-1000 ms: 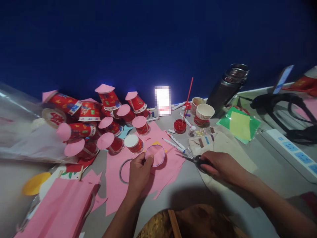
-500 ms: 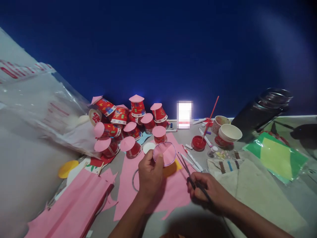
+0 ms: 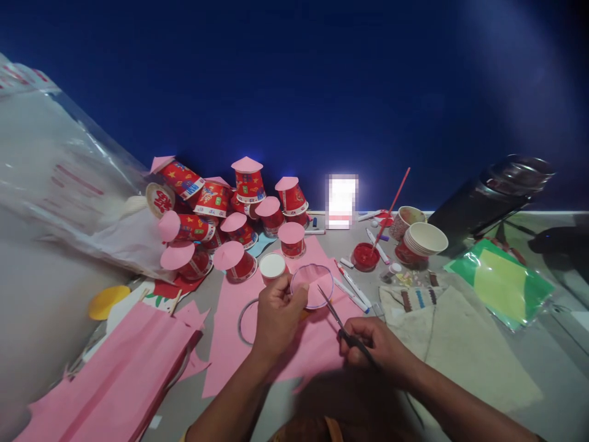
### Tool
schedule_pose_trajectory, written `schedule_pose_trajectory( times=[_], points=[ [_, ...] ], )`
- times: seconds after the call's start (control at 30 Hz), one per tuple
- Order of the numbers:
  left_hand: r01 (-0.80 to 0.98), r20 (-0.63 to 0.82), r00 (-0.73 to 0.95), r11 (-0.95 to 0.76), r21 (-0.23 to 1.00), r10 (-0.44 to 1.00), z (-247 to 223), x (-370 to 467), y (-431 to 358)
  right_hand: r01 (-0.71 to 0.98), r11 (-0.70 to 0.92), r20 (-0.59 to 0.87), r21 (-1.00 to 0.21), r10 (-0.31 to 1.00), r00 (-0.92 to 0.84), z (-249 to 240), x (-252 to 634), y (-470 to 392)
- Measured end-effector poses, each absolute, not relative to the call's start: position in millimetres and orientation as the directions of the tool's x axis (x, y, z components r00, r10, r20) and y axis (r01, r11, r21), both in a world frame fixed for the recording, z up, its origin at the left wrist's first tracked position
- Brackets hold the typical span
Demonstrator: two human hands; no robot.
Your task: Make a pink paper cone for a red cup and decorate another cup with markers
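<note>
The left hand (image 3: 278, 316) pinched a pink disc (image 3: 318, 277); the right hand (image 3: 377, 345) gripped scissors (image 3: 345, 335), long axis slanting leftward toward the tabletop's (image 3: 339, 244) far edge.

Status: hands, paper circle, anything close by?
Left hand pinching pink paper circle. Right hand holding scissors, tips overlapping circle in view; contact unclear. Pink sheet beneath, markers near right hand.

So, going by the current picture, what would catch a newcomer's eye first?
Probably the bright pixelated rectangle glowing at the back, near the middle, against a dark blue wall. Left of it, patterned red cups crowd together, many with pink tops. In front, the left hand holds a pink circle, and scissors in the right hand point toward it.
</note>
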State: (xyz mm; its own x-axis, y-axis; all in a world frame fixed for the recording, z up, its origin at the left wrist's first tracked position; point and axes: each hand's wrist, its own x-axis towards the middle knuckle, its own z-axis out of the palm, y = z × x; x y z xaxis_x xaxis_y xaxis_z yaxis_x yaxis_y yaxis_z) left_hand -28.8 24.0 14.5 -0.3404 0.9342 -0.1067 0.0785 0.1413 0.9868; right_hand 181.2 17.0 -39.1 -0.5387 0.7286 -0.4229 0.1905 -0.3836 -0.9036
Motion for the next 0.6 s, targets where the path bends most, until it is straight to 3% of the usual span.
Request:
schedule_pose_trajectory(
  times=[0.17, 0.6],
  points=[
    [0.186, -0.063, -0.364, 0.139, 0.973, 0.929, 12.0, -26.8, 20.2, 0.180, -0.414, -0.442, -0.892, 0.718, -0.538, -36.7, 179.1, 15.8],
    [0.088, -0.077, -0.331, 0.112, 0.990, 0.941, 13.1, -26.4, 18.5, 0.170, -0.466, -0.481, -0.868, 0.709, -0.515, -35.9, 176.5, 16.3]
  ],
)
